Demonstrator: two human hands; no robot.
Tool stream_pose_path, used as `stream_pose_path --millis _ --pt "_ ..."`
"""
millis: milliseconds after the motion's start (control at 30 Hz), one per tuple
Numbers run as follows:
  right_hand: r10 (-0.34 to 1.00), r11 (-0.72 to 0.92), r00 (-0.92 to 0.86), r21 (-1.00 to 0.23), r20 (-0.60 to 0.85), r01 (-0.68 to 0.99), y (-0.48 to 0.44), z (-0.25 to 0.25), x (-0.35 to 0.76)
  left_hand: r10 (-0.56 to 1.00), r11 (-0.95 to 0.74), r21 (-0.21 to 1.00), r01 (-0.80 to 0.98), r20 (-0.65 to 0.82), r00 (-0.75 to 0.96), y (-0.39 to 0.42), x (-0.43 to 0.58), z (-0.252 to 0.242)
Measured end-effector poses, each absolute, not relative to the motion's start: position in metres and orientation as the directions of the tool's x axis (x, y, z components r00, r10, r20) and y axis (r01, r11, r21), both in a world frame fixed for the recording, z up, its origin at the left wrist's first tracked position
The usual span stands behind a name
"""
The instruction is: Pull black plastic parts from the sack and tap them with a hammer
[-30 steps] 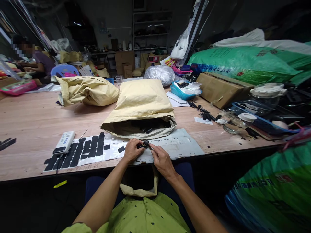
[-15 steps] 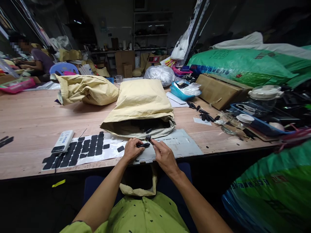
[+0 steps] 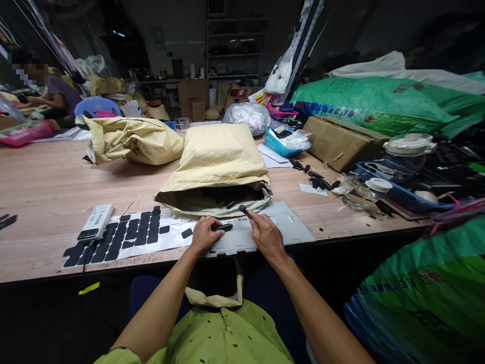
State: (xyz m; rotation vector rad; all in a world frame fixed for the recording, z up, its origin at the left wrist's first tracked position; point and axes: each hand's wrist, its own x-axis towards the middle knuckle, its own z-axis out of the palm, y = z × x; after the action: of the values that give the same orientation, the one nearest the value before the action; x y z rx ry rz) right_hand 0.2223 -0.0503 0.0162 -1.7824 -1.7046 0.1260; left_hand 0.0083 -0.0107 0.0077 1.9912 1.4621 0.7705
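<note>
My left hand [image 3: 205, 233] is closed around a short black stick-like piece [image 3: 223, 227], which points right above a grey board [image 3: 282, 227]. In my right hand [image 3: 268, 235] is a small dark rod with a round knob [image 3: 243, 208], its knob tilted up and to the left. The two pieces are apart. Just beyond my hands, a yellow sack [image 3: 227, 151] lies with its mouth toward me and dark pieces inside. Left of my left hand is a white sheet with black rounded stickers [image 3: 142, 227]. Another sack opening [image 3: 214, 302] shows at my lap.
A white device [image 3: 96, 222] with a cable lies at the left. A second yellow sack [image 3: 140, 141] is behind it. To the right are black pieces [image 3: 316, 179], a cardboard box [image 3: 341, 144], a lidded jar [image 3: 369, 192] and a green bag [image 3: 424, 293]. A person [image 3: 56, 96] sits far left.
My right hand has moved right with the knobbed rod, away from the black piece in my left hand. The left hand stays in nearly the same place. The view shifts slightly.
</note>
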Motion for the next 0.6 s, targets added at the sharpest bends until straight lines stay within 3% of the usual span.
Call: stream_pose_path --millis 133,200,600 --pt "0.935 -0.048 0.142 -0.281 0.324 0.959 -0.035 0.007 0.234 0.958 -0.268 0.710 0.651 0.127 0.256 -0.012 0.008 0.009" --pt "0.927 -0.058 0.137 -0.227 0.350 0.972 -0.031 0.000 0.236 0.958 -0.268 0.706 0.655 0.121 0.262 -0.012 0.007 0.009" --pt "0.884 -0.097 0.208 -0.269 0.419 0.958 -0.030 -0.012 0.232 0.932 -0.338 0.714 0.613 0.165 0.322 -0.013 0.003 0.012"
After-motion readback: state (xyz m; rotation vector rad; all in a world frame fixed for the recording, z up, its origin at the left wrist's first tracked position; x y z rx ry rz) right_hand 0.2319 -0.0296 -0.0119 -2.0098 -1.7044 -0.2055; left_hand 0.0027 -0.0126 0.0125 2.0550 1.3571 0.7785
